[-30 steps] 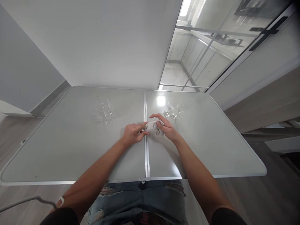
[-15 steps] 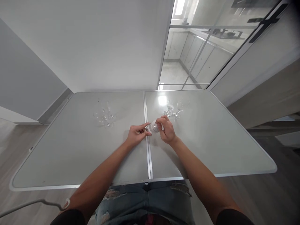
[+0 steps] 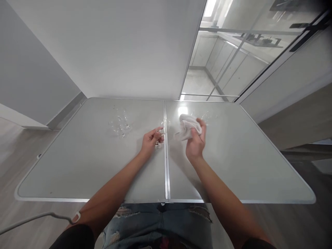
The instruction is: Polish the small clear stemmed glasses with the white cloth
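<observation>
Leaning over a pale worktop (image 3: pixel 233 162), a person in ripped blue jeans (image 3: pixel 159 226) works with both bare hands near its middle, where a metal strip (image 3: pixel 166 166) runs from the near edge to the far one. The left hand (image 3: pixel 150 141) pinches a clear glass (image 3: pixel 162 128) between its fingers, just beside the strip; its foot shows under the fingers and its bowl points away from the person, though the outline is faint. The right hand (image 3: pixel 196 142) grips a crumpled white cloth (image 3: pixel 188 125), fingers closed into the folds, slightly blurred. From where I stand, the cloth and the held glass look apart. A cluster of clear glasses (image 3: pixel 121 126) sits on the far left part of the worktop, and more clear glassware (image 3: pixel 206 117) lies beyond the right hand, partly hidden by it. A grey cable (image 3: pixel 38 216) leads to a white loop (image 3: pixel 76 217) at the left forearm.
</observation>
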Available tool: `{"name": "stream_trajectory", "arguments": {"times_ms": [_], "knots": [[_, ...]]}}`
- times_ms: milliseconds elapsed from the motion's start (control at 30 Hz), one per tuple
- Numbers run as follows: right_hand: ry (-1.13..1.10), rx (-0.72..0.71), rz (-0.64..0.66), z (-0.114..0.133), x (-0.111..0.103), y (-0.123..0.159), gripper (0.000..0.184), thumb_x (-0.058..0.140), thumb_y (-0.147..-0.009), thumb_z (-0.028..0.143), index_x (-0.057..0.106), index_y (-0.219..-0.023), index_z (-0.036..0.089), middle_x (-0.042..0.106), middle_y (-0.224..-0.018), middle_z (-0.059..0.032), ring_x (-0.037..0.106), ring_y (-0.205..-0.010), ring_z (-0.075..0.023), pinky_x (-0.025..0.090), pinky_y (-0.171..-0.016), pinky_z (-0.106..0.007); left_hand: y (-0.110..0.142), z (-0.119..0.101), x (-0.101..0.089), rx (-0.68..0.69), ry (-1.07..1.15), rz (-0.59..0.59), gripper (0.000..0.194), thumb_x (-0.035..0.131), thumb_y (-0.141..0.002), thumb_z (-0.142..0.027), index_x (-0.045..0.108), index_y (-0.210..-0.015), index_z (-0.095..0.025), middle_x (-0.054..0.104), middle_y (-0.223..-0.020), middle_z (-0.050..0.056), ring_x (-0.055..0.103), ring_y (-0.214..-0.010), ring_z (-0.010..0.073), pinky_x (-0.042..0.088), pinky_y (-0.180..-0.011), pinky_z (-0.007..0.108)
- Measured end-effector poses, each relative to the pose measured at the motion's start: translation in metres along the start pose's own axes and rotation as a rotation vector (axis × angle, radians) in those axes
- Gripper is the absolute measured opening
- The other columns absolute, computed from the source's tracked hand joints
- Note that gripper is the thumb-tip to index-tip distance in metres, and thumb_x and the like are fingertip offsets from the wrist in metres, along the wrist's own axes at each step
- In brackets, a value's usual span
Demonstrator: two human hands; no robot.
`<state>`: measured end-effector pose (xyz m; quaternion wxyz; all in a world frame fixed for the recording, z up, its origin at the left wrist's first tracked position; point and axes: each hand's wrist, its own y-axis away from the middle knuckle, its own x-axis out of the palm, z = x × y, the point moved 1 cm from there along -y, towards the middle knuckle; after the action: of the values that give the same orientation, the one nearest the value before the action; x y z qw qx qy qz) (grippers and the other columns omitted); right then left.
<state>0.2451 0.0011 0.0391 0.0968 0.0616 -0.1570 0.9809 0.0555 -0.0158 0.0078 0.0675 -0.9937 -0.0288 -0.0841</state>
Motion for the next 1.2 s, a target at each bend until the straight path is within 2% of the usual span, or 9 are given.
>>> {"name": "stream_trajectory", "arguments": {"times_ms": [100, 200, 367, 500, 600, 800, 933, 1067, 1200], "knots": [[-0.238, 0.267, 0.205, -0.002, 0.017, 0.003, 0.061, 0.053, -0.094, 0.051, 0.038, -0.148, 0.027, 0.059, -0.136, -0.0084, 0.058, -0.123, -0.0266, 0.052, -0.097, -0.042, 0.0, 0.005, 0.006, -0.02, -0.031, 0.041, 0.06, 0.067, -0.087, -0.057, 0.066, -0.131, -0.016, 0.072, -0.09, 0.007, 0.063, -0.073, 0.014, 0.049, -0.065, 0.026], [-0.442, 0.403, 0.303, 0.002, 0.025, 0.008, 0.06, 0.047, -0.095, 0.057, 0.044, -0.146, 0.026, 0.059, -0.139, -0.0077, 0.058, -0.125, -0.027, 0.051, -0.1, -0.045, 0.003, 0.006, 0.012, -0.043, -0.073, 0.088, 0.059, 0.069, -0.086, -0.055, 0.067, -0.129, -0.014, 0.069, -0.08, 0.003, 0.06, -0.067, 0.0132, 0.049, -0.064, 0.027], [-0.512, 0.423, 0.421, 0.011, 0.023, 0.005, 0.07, 0.027, -0.095, 0.066, 0.046, -0.147, 0.024, 0.059, -0.141, -0.0103, 0.06, -0.121, -0.031, 0.055, -0.092, -0.052, 0.004, 0.002, 0.014, -0.016, -0.04, 0.18, 0.059, 0.058, -0.092, -0.059, 0.056, -0.131, -0.015, 0.057, -0.068, -0.002, 0.056, -0.06, 0.0127, 0.046, -0.061, 0.027], [-0.494, 0.422, 0.444, 0.003, 0.021, 0.002, 0.06, 0.047, -0.093, 0.049, 0.044, -0.149, 0.028, 0.059, -0.139, -0.0085, 0.063, -0.114, -0.0289, 0.057, -0.087, -0.049, 0.003, 0.003, 0.015, -0.081, 0.128, 0.269, 0.048, 0.058, -0.091, -0.063, 0.044, -0.115, -0.024, 0.049, -0.068, -0.006, 0.049, -0.054, 0.0098, 0.04, -0.056, 0.024], [-0.519, 0.417, 0.414, -0.008, 0.019, 0.002, 0.064, 0.064, -0.086, 0.04, 0.044, -0.147, 0.032, 0.061, -0.137, -0.006, 0.065, -0.108, -0.0253, 0.059, -0.083, -0.043, 0.006, -0.002, 0.017, -0.171, 0.251, 0.323, 0.047, 0.061, -0.088, -0.064, 0.042, -0.104, -0.024, 0.045, -0.068, -0.007, 0.042, -0.05, 0.0072, 0.036, -0.053, 0.022], [-0.531, 0.388, 0.498, -0.016, 0.017, 0.005, 0.065, 0.08, -0.074, 0.052, 0.056, -0.129, 0.029, 0.069, -0.118, -0.0075, 0.068, -0.094, -0.0248, 0.059, -0.068, -0.038, 0.01, -0.014, 0.019, -0.294, 0.311, 0.451, 0.044, 0.061, -0.089, -0.062, 0.046, -0.097, -0.021, 0.035, -0.062, -0.009, 0.03, -0.046, 0.0054, 0.032, -0.05, 0.021], [-0.476, 0.318, 0.507, -0.007, 0.022, 0.008, 0.066, 0.084, -0.072, 0.048, 0.055, -0.128, 0.029, 0.067, -0.125, -0.008, 0.068, -0.098, -0.025, 0.059, -0.071, -0.038, 0.01, -0.008, 0.02, -0.155, 0.135, 0.401, 0.041, 0.055, -0.092, -0.061, 0.041, -0.093, -0.023, 0.038, -0.059, -0.009, 0.035, -0.046, 0.008, 0.032, -0.05, 0.022], [-0.459, 0.29, 0.377, -0.004, 0.028, 0.01, 0.063, 0.088, -0.071, 0.037, 0.057, -0.125, 0.028, 0.07, -0.115, -0.0056, 0.068, -0.093, -0.0203, 0.059, -0.076, -0.034, 0.012, -0.005, 0.022, 0.04, -0.26, 0.243, 0.026, 0.047, -0.099, -0.048, 0.04, -0.091, -0.023, 0.047, -0.063, -0.006, 0.041, -0.052, 0.0109, 0.033, -0.055, 0.024], [-0.602, 0.368, 0.281, -0.01, 0.027, 0.009, 0.05, 0.084, -0.073, 0.051, 0.065, -0.112, 0.025, 0.074, -0.106, -0.0054, 0.071, -0.094, -0.0229, 0.06, -0.079, -0.035, 0.014, -0.007, 0.025, 0.016, -0.46, 0.177, 0.022, 0.051, -0.096, -0.041, 0.04, -0.088, -0.023, 0.051, -0.068, -0.003, 0.045, -0.058, 0.0121, 0.033, -0.059, 0.024]]}}
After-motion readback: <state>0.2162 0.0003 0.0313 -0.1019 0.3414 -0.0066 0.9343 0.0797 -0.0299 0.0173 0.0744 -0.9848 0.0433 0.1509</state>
